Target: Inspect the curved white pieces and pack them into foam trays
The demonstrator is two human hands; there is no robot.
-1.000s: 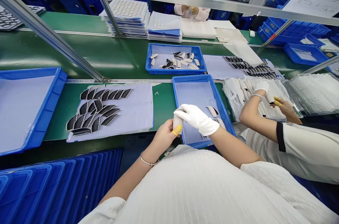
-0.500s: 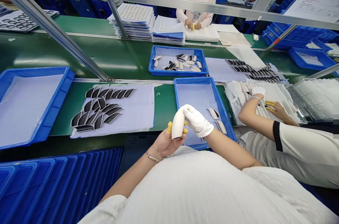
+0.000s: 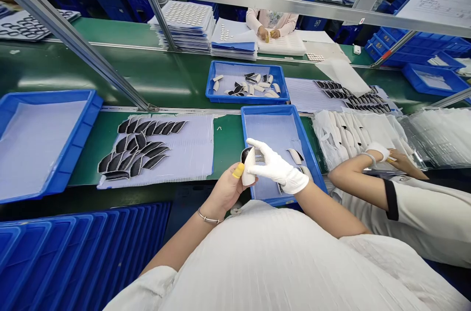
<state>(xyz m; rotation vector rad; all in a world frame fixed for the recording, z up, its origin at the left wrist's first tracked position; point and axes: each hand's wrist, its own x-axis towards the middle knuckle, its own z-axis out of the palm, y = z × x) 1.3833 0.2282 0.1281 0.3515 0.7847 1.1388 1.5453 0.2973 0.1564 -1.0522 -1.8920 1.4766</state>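
My left hand (image 3: 228,187), with yellow finger cots, is closed on a curved white shell piece (image 3: 249,168) with a black inner side. Its thumb presses the near side of that piece. Around the piece's right side is my right hand (image 3: 274,166) in a white glove, thumb and forefinger spread apart; the thumb tip lies over the white face. Below both hands stands a blue tray (image 3: 272,114) lined with a pale sheet. A few similar shell pieces (image 3: 294,156) lie at its right side, partly hidden by my glove.
To the left, several black-faced pieces (image 3: 138,156) lie on a ribbed sheet (image 3: 191,154), beside a blue tray (image 3: 83,139). Another blue tray (image 3: 211,80) holds loose pieces further back. A co-worker's arm (image 3: 358,178) reaches over wrapped pieces at right. Metal frame bars (image 3: 88,56) cross overhead.
The shell piece has turned so its black inside shows at the top. My right fingers have gone from pinching its top to spread apart. The co-worker's hands at right moved rightward.
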